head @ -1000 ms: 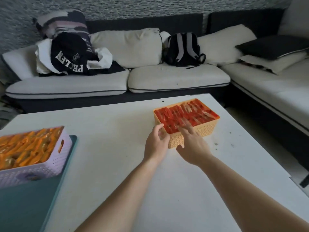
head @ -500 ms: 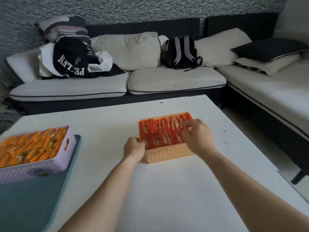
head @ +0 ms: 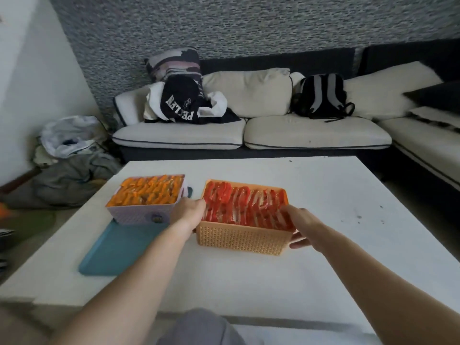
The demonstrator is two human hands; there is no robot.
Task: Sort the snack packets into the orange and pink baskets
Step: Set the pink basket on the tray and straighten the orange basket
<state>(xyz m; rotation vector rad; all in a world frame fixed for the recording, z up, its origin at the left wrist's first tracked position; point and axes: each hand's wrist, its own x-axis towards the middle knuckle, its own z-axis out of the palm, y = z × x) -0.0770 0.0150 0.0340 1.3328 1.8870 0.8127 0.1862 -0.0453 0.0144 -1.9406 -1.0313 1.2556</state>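
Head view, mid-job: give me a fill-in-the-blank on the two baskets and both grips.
1. The orange woven plastic basket holds snack packets coloured ____.
2. The teal flat tray lies under the ____ perforated plastic basket.
3. The left grip and right grip both hold the ____ basket, one at each end.
4. Seen from the person, the basket of orange snack packets stands to the ____ of the other basket.

Missing words: red; pink; orange; left.
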